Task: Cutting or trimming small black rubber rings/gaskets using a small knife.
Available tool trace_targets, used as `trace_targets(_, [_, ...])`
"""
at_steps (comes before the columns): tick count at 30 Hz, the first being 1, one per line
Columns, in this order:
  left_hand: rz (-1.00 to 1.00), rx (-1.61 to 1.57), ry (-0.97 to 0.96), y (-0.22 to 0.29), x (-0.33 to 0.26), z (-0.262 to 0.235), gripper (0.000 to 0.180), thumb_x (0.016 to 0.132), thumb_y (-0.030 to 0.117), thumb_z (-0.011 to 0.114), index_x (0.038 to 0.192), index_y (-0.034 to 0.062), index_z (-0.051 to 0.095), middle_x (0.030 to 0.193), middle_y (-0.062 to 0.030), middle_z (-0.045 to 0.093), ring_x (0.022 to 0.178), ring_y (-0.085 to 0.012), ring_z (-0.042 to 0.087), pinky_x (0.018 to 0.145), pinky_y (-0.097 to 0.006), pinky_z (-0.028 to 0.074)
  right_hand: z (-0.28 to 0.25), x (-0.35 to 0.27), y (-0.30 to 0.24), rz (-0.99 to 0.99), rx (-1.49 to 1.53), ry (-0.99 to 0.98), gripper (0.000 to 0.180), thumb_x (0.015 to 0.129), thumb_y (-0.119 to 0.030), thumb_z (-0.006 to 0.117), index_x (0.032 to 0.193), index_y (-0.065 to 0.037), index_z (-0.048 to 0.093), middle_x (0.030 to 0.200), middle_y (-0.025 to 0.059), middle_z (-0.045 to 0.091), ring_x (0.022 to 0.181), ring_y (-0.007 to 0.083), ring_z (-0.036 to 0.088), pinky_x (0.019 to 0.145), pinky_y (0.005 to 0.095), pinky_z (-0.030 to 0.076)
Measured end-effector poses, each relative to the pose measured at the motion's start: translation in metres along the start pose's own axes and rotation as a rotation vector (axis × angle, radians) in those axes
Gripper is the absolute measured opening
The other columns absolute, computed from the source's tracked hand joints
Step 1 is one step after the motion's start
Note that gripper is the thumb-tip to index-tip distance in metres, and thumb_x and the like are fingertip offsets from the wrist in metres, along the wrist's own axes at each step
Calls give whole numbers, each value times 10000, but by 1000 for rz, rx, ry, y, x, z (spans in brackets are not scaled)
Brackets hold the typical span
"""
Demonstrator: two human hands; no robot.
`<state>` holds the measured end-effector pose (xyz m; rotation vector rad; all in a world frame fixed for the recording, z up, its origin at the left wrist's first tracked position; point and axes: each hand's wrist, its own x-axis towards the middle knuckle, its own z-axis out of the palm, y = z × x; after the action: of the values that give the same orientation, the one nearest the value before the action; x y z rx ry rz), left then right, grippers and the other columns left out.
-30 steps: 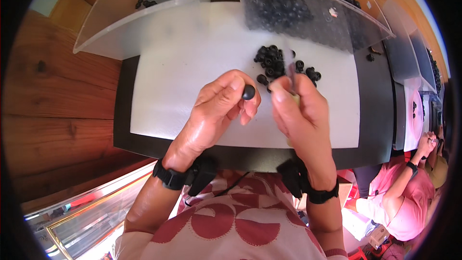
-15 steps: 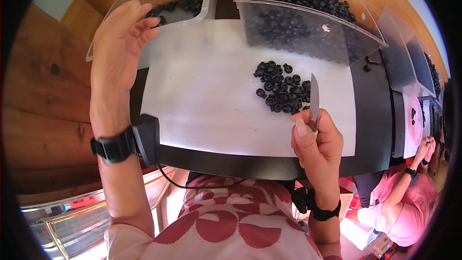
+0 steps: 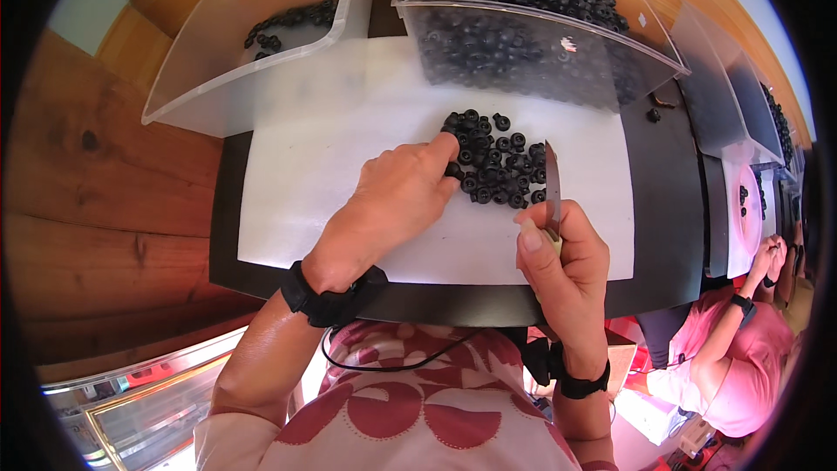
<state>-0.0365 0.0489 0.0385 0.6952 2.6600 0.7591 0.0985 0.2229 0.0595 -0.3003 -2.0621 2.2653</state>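
A loose pile of small black round rubber parts [image 3: 499, 161], each with a ring-shaped opening, lies on a white sheet [image 3: 323, 201]. My left hand [image 3: 397, 196] reaches the pile's left edge, with its fingers curled down and thumb closing around one of the black parts [image 3: 452, 171]; the fingertips are partly hidden. Just right of the pile, my right hand [image 3: 567, 266] is closed around the pale green handle of a small knife [image 3: 553, 187]. Its blade points up and away from me, beside the pile and apart from my left hand.
Behind the sheet stands a clear bin [image 3: 532, 44] heaped with black parts. At the far left another clear bin [image 3: 218, 78] holds fewer. One stray part [image 3: 653, 115] rests on the dark table [image 3: 667, 209]. To the right, another person's hands [image 3: 767, 262] are near a pink tray [image 3: 744, 218].
My left hand has come down from over the left bin to the pile's left edge, and its fingers have closed there. The right hand still holds the knife in nearly the same place.
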Motion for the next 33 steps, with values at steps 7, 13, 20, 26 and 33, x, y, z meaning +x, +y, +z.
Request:
trace_targets(7, [-36,-335,15,-2,-7,-7,272,956,285,680,975,17,640,762,-47,662,728,-172,638,659,-331,498,-6,10,11,-17,-79,1,154,994,-113,655,1100,-17,599,849,-20,574,741,50,493,668,214,426])
trace_targets(13, [-134,-867,-355,8,-24,-26,402,1031,448,589,922,70,673,686,43,541,661,-50,482,581,-219,380,16,27,10,-299,-236,-124,264,972,-37,643,1225,-11,572,929,44,616,784,100,554,718,255,475])
trace_targets(20, [-106,-1006,-295,3,-31,-15,482,1043,505,544,926,56,674,677,31,545,630,-59,490,552,-227,373,25,31,7,-255,-68,-182,358,946,6,677,1292,-43,600,1012,2,624,855,70,557,716,221,449])
trace_targets(26, [-116,-1021,-258,-2,-32,-12,486,1048,508,532,941,58,681,664,34,536,613,-55,484,541,-225,370,33,33,3,-325,-163,-164,223,978,19,600,1194,23,545,948,89,683,854,139,700,754,272,542])
trace_targets(33, [-111,-1235,-244,-3,-37,-13,473,1066,474,506,910,53,653,711,11,553,646,-72,507,573,-227,388,36,34,9,-344,-197,-144,170,978,0,618,1135,22,558,916,79,683,798,123,682,720,271,536])
